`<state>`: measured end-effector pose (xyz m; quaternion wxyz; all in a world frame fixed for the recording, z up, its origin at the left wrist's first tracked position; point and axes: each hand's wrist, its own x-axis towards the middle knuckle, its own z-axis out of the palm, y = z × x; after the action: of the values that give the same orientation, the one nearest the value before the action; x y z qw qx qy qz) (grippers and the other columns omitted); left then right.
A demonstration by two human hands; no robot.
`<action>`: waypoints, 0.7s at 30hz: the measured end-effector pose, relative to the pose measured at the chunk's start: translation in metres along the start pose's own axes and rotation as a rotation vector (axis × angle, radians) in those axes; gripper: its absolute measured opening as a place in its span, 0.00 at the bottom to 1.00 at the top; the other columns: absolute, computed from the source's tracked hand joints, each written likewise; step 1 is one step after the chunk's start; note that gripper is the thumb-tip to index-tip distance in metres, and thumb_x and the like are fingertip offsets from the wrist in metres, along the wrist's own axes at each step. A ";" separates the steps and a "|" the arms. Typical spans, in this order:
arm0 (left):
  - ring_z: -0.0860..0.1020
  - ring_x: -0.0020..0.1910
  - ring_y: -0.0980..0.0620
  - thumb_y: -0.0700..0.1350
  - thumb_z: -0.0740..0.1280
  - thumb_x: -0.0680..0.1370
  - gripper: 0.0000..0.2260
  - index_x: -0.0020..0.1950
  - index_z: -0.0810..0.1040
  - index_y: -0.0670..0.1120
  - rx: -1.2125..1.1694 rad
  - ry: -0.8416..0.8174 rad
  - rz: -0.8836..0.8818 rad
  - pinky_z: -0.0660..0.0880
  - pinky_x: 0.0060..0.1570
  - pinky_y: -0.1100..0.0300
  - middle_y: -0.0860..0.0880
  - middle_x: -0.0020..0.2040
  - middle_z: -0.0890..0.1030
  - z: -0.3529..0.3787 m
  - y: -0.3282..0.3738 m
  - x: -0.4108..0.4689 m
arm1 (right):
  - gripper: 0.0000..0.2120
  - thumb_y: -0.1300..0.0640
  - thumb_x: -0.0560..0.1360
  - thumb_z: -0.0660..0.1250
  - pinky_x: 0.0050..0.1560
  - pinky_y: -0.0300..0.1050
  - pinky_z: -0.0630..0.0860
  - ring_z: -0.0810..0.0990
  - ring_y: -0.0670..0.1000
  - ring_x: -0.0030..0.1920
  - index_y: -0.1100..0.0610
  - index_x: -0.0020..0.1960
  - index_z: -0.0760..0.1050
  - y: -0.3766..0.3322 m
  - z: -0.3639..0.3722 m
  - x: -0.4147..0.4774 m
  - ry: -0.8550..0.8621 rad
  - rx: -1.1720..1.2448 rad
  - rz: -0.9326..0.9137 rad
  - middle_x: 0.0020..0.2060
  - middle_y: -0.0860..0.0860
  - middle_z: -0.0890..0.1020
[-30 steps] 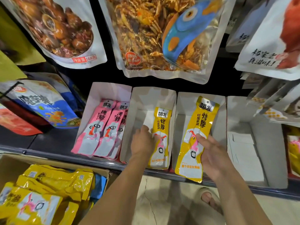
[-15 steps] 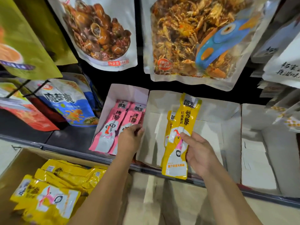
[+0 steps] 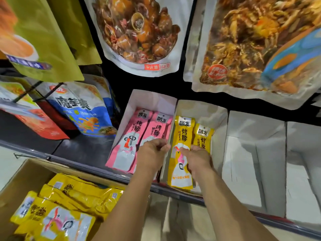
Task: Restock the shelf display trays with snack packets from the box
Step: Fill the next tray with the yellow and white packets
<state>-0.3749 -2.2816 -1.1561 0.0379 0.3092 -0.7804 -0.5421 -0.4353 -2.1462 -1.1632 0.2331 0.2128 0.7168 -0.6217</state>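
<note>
We are in a shop, at a snack display. Across the top of the frame big printed pouches [image 3: 139, 35] hang in rows, one with a weight label. A blue bag [image 3: 83, 108] and others stand at the left on a dark shelf [image 3: 83, 146]. At the centre and right, open white trays [image 3: 257, 129] sit side by side along the shelf's front. Two of them hold matching pink packets [image 3: 133, 136] and yellow packets [image 3: 184, 133]. At the lower left a cardboard box [image 3: 22, 174] holds many more of the same yellow packets, as stock.
</note>
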 end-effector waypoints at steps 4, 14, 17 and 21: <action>0.83 0.50 0.55 0.47 0.73 0.76 0.10 0.56 0.85 0.48 0.001 0.001 0.009 0.78 0.58 0.58 0.52 0.50 0.86 0.001 0.001 0.001 | 0.27 0.56 0.73 0.76 0.62 0.53 0.75 0.78 0.61 0.63 0.67 0.67 0.74 0.007 0.013 0.007 0.126 -0.286 -0.092 0.63 0.62 0.80; 0.82 0.54 0.54 0.45 0.72 0.77 0.12 0.59 0.84 0.45 0.052 0.012 -0.021 0.75 0.57 0.66 0.50 0.54 0.85 0.000 0.015 -0.008 | 0.32 0.51 0.76 0.73 0.53 0.42 0.71 0.77 0.59 0.65 0.64 0.74 0.68 -0.004 0.011 -0.001 0.051 -0.536 -0.117 0.69 0.59 0.76; 0.81 0.57 0.53 0.45 0.71 0.78 0.15 0.63 0.81 0.43 0.079 -0.026 -0.027 0.72 0.55 0.68 0.48 0.56 0.84 -0.006 0.023 -0.016 | 0.25 0.54 0.77 0.71 0.55 0.44 0.71 0.76 0.59 0.65 0.64 0.71 0.72 -0.010 -0.004 -0.017 0.040 -0.594 -0.181 0.67 0.59 0.77; 0.79 0.62 0.50 0.49 0.67 0.79 0.21 0.72 0.74 0.46 0.245 -0.083 0.022 0.71 0.57 0.64 0.48 0.64 0.80 -0.019 0.038 -0.044 | 0.24 0.51 0.79 0.66 0.65 0.47 0.70 0.73 0.58 0.69 0.58 0.73 0.69 -0.021 -0.022 -0.050 -0.014 -0.854 -0.325 0.69 0.55 0.75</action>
<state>-0.3489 -2.2664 -1.1030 -0.0266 0.2804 -0.8451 -0.4544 -0.4096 -2.1283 -1.1140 0.2042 -0.0218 0.9315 -0.3003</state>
